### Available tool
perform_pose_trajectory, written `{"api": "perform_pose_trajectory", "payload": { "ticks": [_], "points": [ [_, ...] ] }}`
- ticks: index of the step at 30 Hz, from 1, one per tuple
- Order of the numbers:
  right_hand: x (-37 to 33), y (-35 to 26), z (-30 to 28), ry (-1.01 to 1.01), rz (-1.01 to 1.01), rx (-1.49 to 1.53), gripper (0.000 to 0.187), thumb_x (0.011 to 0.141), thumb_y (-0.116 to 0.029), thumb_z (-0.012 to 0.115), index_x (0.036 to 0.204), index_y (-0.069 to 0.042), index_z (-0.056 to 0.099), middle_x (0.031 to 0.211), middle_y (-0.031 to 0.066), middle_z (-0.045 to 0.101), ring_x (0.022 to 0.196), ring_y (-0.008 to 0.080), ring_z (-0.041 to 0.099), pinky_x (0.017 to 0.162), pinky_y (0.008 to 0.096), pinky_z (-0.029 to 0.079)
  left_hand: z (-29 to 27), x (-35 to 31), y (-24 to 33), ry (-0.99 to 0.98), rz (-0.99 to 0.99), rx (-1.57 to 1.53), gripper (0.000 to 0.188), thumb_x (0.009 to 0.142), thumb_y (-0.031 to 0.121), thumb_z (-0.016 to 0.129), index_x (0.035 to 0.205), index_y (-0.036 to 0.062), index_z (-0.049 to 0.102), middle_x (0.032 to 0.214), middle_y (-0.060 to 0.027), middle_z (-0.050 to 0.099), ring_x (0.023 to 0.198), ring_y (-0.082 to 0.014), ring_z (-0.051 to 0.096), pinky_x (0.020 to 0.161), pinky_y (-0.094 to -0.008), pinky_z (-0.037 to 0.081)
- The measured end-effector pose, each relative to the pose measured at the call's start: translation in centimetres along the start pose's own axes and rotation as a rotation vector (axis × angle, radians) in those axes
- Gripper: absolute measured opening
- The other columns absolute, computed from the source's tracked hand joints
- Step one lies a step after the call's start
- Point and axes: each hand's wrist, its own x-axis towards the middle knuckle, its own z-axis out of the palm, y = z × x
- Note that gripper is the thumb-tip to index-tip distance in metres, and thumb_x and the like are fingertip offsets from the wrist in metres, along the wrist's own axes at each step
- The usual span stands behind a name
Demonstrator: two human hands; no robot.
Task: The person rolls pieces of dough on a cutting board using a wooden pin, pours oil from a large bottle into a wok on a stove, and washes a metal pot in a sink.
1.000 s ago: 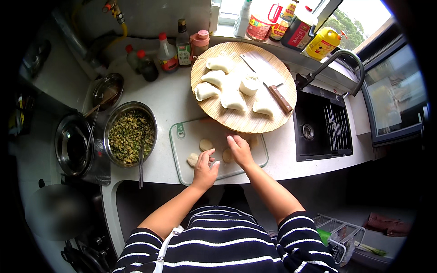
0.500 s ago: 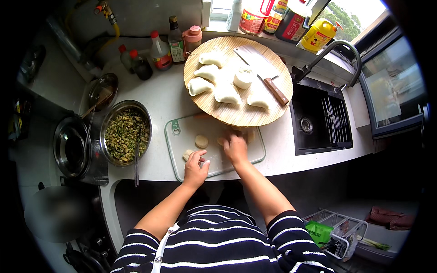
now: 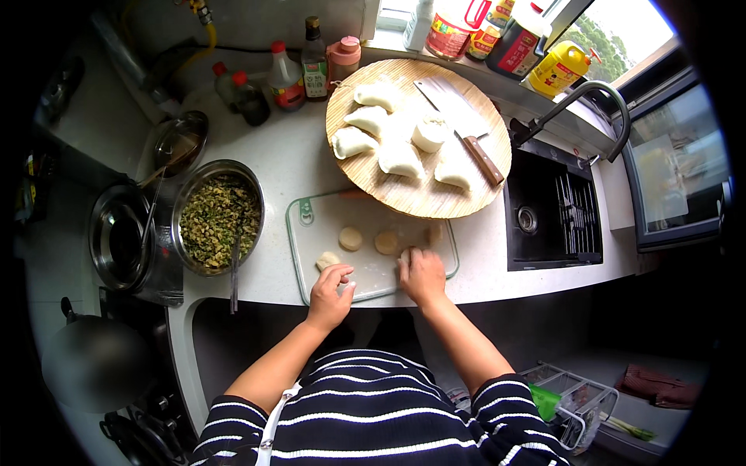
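A pale cutting board point(image 3: 365, 208) with a green rim lies on the counter in front of me. Flat round dough pieces sit on it: one dough disc point(image 3: 350, 238) left of centre and another dough disc point(image 3: 386, 242) beside it. A dough lump point(image 3: 327, 260) lies just above the fingers of my left hand point(image 3: 330, 297), which hovers by the board's near edge, thumb and fingers apart. My right hand point(image 3: 424, 276) is bunched low at the board's right side, on a small dough piece point(image 3: 405, 255) mostly covered by its fingers. Another dough piece point(image 3: 434, 232) is beyond it.
A round woven tray point(image 3: 365, 168) holds folded dumplings, a white cup and a cleaver point(image 3: 474, 147), overhanging the board's far edge. At left stands a steel bowl of chopped filling point(image 3: 220, 217) with a utensil. The black sink point(image 3: 544, 210) is at right; bottles point(image 3: 315, 66) stand behind.
My right hand has drawn nearer to me and slightly right, uncovering a flat dough disc. The left hand stays in nearly the same place. The whole view has shifted slightly.
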Motion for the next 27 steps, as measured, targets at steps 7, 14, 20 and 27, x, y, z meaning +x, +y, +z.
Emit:
{"api": "perform_pose_trajectory", "payload": {
  "ticks": [7, 14, 20, 27],
  "points": [
    [-2.1, -0.4, 0.1, 0.191, -0.125, 0.183, 0.042, 0.075, -0.017, 0.067, 0.112, -0.003, 0.058, 0.101, 0.0174, 0.057, 0.092, 0.0351, 0.056, 0.08, 0.0422, 0.047, 1.5, 0.3, -0.1, -0.086, -0.024, -0.055, 0.029, 0.076, 0.001, 0.065, 0.105, 0.0017, 0.06, 0.107, -0.0133, 0.061, 0.08, -0.0228, 0.062, 0.073, -0.0327, 0.051],
    [-0.8, -0.1, 1.8, 0.263, -0.094, 0.348, 0.027, 0.076, -0.013, 0.064, 0.1, -0.001, 0.063, 0.095, 0.0175, 0.06, 0.091, 0.036, 0.055, 0.08, 0.0422, 0.047, 4.6, 4.8, 0.7, -0.223, 0.454, 0.456, 0.035, 0.076, 0.005, 0.059, 0.11, -0.0002, 0.058, 0.118, -0.016, 0.056, 0.109, -0.033, 0.052, 0.093, -0.0421, 0.043],
    [0.3, -0.3, 1.7, 0.188, -0.223, 0.219, 0.032, 0.078, -0.008, 0.059, 0.108, 0.0, 0.059, 0.103, 0.0188, 0.059, 0.097, 0.0376, 0.053, 0.086, 0.0432, 0.045, 5.3, 7.3, -2.0, -0.385, 0.585, 0.949, 0.047, 0.082, 0.018, 0.048, 0.127, 0.0039, 0.052, 0.136, -0.0114, 0.046, 0.127, -0.03, 0.04, 0.103, -0.0568, 0.031],
    [0.6, -1.1, 1.2, 0.2, -0.191, 0.242, 0.049, 0.08, -0.015, 0.061, 0.124, 0.004, 0.047, 0.127, 0.0258, 0.049, 0.116, 0.0417, 0.046, 0.103, 0.0478, 0.034, 2.3, 9.3, -0.7, -0.341, 0.451, 0.935, 0.041, 0.077, 0.011, 0.056, 0.118, 0.006, 0.059, 0.134, -0.0137, 0.046, 0.128, -0.0335, 0.038, 0.102, -0.0603, 0.031]
  ]
}}
